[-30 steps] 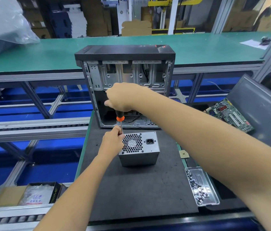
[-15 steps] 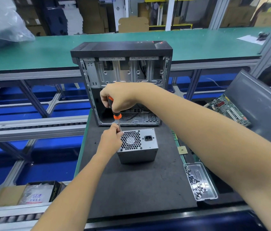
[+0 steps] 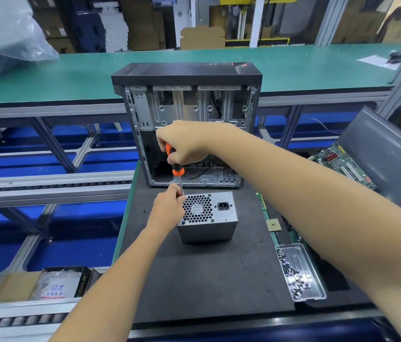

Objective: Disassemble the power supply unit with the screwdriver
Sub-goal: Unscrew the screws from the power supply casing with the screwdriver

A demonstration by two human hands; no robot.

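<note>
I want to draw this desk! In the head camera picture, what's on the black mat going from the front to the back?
Clear screw tray → power supply unit → open computer case.

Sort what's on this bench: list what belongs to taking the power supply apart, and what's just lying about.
In use:
- power supply, standing on the mat
- screwdriver, gripped by the right hand, shaft at the supply's top left corner
- left hand, pinching the shaft
- screw tray

Lying about:
- open PC case
- circuit board
- small chip
- boxed bag
</note>
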